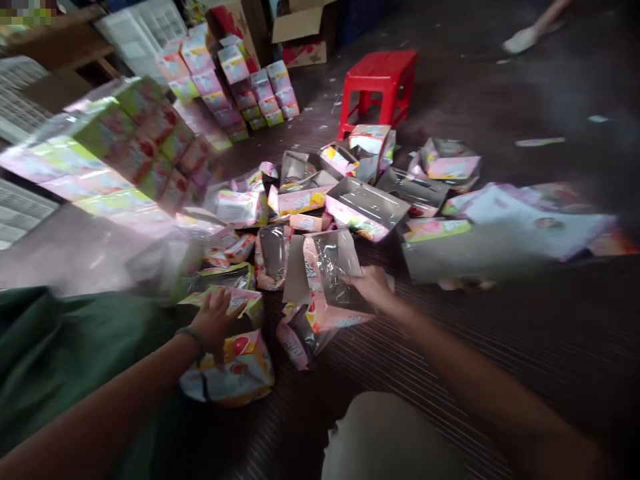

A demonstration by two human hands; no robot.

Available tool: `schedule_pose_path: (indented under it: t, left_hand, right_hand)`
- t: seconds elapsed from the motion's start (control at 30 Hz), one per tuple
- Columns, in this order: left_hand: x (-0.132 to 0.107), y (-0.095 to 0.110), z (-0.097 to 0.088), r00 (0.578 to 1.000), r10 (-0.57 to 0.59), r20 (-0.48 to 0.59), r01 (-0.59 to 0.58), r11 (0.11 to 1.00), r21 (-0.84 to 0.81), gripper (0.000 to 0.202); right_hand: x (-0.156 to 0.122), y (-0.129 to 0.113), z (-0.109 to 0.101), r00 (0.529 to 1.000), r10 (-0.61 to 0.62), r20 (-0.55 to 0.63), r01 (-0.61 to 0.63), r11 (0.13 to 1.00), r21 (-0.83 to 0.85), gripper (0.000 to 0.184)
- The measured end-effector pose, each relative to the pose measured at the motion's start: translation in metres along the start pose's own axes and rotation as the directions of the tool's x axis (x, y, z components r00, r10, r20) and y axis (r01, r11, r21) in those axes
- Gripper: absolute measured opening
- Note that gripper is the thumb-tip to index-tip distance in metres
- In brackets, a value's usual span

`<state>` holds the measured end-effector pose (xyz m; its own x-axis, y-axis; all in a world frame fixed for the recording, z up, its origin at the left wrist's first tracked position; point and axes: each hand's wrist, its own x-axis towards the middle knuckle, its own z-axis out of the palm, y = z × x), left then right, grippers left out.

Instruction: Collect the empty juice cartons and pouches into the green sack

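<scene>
My right hand (374,288) pinches the right side of an open, pinkish-orange printed carton (335,267) with a grey inside and clear film in it. Loose flaps of the carton spread out toward my knees. On the left, my left hand (217,323), a dark band at its wrist, rests over a green and pink printed box (250,303) with its fingers apart. Just below that hand lies a plump printed bag (235,377) in white, yellow and red. Another opened box (274,257) lies between the hands, slightly farther away. Motion blur softens the fingers.
More torn-open cartons (367,207) are heaped ahead. Film-wrapped box stacks (135,147) stand at the left, with further stacks (240,83) behind. A red stool (380,73) is beyond the heap. A person's foot (521,41) shows at upper right. White printed sheets (525,213) lie right.
</scene>
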<state>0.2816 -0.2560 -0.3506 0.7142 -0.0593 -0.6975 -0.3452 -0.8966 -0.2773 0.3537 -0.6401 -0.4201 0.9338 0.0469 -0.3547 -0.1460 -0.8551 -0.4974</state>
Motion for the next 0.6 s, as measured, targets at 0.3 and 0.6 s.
schedule_pose_path:
  t: [0.3,0.6]
  left_hand:
    - [0.048,0.004,0.047,0.989,-0.106,-0.099,0.103,0.994,-0.033,0.126]
    - [0.013,0.087,0.099,0.908,-0.417,-0.050,0.352,0.820,-0.451,0.072]
  right_hand:
    - [-0.011,-0.025,0.008,0.696,-0.644,0.319,0.716,0.655,-0.241,0.015]
    - [0.050,-0.105,0.098,0.804,-0.401,0.440,0.568,0.736,-0.368,0.089]
